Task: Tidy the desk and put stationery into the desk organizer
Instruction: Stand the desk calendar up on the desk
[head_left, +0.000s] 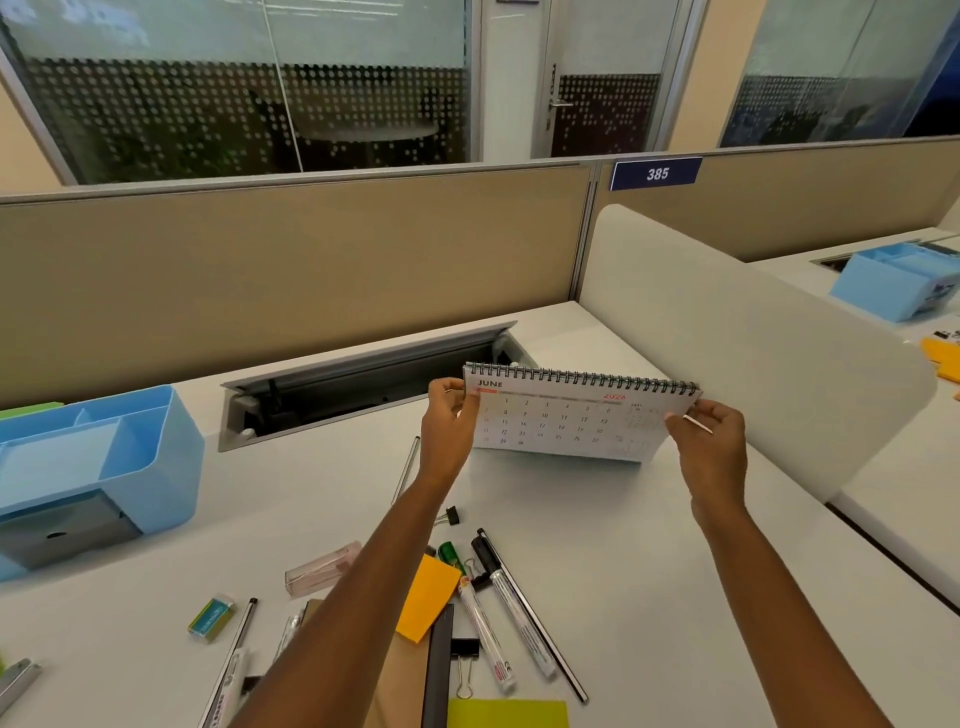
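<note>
A spiral-bound desk calendar (566, 415), open at June, stands at the far middle of the white desk (649, 571). My left hand (447, 426) grips its left edge and my right hand (709, 447) grips its right edge. A light blue desk organizer (156, 467) with several compartments sits at the left. Loose stationery lies near me: two white markers (498, 613), an orange sticky pad (426, 597), a green-yellow eraser (210, 617), binder clips (451, 517), a clear pink box (322, 569), pens (244, 623) and a yellow-green pad (506, 713).
An open cable trough (353, 389) runs along the back of the desk. A beige partition (285, 275) stands behind it and a white divider (753, 353) on the right. Another blue organizer (893, 280) sits on the neighbouring desk. A stapler (18, 680) lies at the near left.
</note>
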